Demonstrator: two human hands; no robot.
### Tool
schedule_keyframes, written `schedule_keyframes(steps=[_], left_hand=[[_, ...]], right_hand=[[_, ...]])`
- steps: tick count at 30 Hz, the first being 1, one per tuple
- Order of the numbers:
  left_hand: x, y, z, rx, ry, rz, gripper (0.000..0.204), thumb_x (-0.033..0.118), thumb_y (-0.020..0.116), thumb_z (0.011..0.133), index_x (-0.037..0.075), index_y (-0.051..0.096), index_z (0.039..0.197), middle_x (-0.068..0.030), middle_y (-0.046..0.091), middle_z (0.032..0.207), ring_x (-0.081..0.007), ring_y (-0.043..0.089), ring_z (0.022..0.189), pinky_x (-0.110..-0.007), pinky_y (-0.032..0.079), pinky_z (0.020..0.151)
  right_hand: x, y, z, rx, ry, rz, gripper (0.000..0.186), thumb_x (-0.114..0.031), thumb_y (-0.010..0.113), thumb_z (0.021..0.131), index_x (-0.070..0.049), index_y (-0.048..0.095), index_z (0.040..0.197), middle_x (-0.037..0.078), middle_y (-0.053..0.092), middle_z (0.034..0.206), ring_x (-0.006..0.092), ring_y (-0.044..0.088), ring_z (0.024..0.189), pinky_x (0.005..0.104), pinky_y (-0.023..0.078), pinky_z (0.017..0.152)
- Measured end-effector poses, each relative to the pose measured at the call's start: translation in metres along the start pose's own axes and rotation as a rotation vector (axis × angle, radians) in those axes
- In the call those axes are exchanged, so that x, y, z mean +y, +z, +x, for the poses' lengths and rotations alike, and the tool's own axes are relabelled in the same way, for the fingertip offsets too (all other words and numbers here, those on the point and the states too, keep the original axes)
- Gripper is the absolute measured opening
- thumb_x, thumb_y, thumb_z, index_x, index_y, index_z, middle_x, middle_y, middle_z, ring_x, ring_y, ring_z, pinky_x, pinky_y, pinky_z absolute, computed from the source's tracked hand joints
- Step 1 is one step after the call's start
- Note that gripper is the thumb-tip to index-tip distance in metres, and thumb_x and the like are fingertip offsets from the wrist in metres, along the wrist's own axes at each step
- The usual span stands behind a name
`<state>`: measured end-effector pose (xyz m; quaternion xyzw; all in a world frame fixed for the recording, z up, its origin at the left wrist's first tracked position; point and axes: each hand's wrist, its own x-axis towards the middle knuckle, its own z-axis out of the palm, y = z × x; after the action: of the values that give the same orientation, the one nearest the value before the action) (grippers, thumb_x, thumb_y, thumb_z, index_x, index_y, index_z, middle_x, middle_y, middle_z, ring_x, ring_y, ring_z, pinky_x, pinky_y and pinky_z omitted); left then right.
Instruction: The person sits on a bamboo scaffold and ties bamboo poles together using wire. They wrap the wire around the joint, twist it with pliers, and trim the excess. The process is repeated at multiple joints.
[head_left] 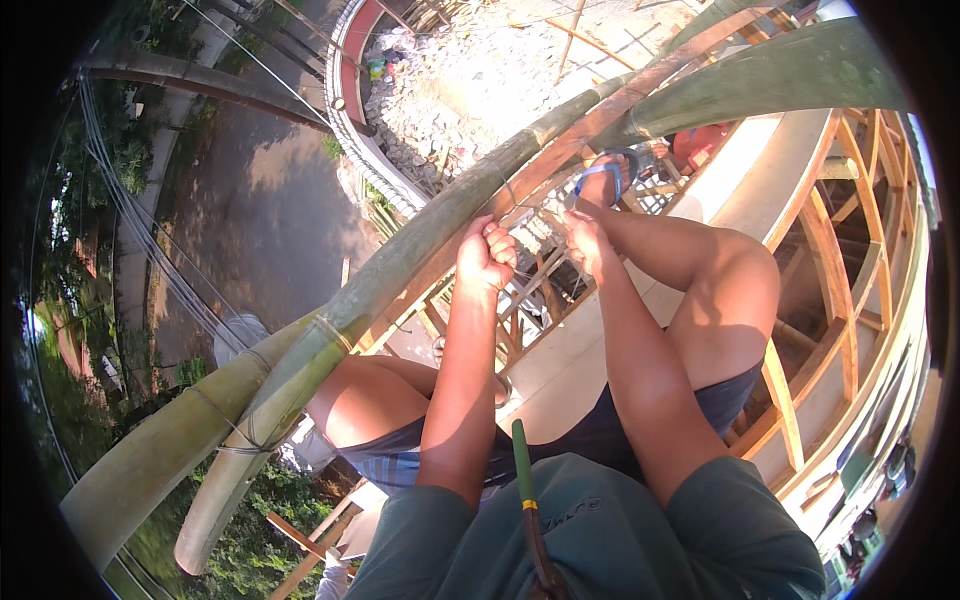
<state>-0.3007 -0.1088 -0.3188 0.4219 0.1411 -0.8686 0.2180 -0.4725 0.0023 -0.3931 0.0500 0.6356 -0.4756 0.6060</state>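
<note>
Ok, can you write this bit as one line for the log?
left hand: fisted on thin wire | right hand: pinching wire by bamboo pole | wooden frame below | blue sandal on beam

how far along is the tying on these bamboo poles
Done: a wire lashing already binds the bamboo poles lower down. In hand: the left hand and right hand work thin wire at a second joint higher up. Left: that tie looks unfinished; beyond it I cannot tell.
</note>
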Motion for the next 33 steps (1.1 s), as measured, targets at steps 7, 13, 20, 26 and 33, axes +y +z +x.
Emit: schedule_keyframes(steps=[7,13,20,26,33], left_hand=[[0.000,0.001,0.007,-0.100,-0.064,-0.098,0.043,0.019,0.047,0.100,0.019,0.029,0.060,0.0065,0.018,0.053,-0.0075,0.017,0.043,-0.024,0.012,0.038],[-0.007,0.002,0.000,0.005,0.101,0.206,0.039,0.022,0.048,0.099,0.017,0.032,0.063,0.0044,0.023,0.053,-0.0090,0.022,0.045,-0.025,0.017,0.041],[-0.005,-0.014,0.009,0.120,0.237,0.442,0.027,0.025,0.054,0.098,0.017,0.040,0.076,0.0054,0.027,0.056,-0.0080,0.024,0.043,-0.026,0.021,0.039],[-0.029,-0.012,0.001,0.140,0.238,0.460,0.021,0.034,0.057,0.100,0.016,0.048,0.092,0.0060,0.027,0.054,-0.0072,0.024,0.041,-0.025,0.019,0.036],[-0.069,-0.022,0.017,0.111,0.312,0.539,0.039,0.045,0.046,0.103,0.014,0.046,0.079,0.0030,0.037,0.052,-0.0096,0.033,0.037,-0.027,0.022,0.032]], right_hand=[[0.012,-0.036,0.042,0.087,-0.473,-0.597,0.032,-0.027,0.056,0.100,0.000,0.066,0.112,0.010,0.071,0.091,0.0211,0.061,0.077,0.0354,0.050,0.075],[-0.007,-0.027,0.031,0.134,-0.650,-0.873,0.027,-0.028,0.052,0.101,-0.004,0.065,0.100,0.010,0.064,0.076,0.0217,0.059,0.066,0.0371,0.046,0.061],[-0.077,-0.021,-0.010,-0.376,0.197,0.012,0.029,-0.031,0.058,0.099,-0.013,0.051,0.077,0.000,0.052,0.065,0.0156,0.050,0.052,0.0296,0.039,0.046],[-0.086,0.057,-0.067,-0.184,-0.277,0.068,0.015,-0.022,0.058,0.099,-0.007,0.057,0.095,0.003,0.055,0.085,0.0156,0.056,0.083,0.0323,0.048,0.082],[-0.083,0.112,-0.034,-0.228,-0.453,0.257,0.016,-0.019,0.053,0.099,-0.006,0.053,0.089,0.002,0.052,0.079,0.0125,0.052,0.073,0.0293,0.045,0.072]])
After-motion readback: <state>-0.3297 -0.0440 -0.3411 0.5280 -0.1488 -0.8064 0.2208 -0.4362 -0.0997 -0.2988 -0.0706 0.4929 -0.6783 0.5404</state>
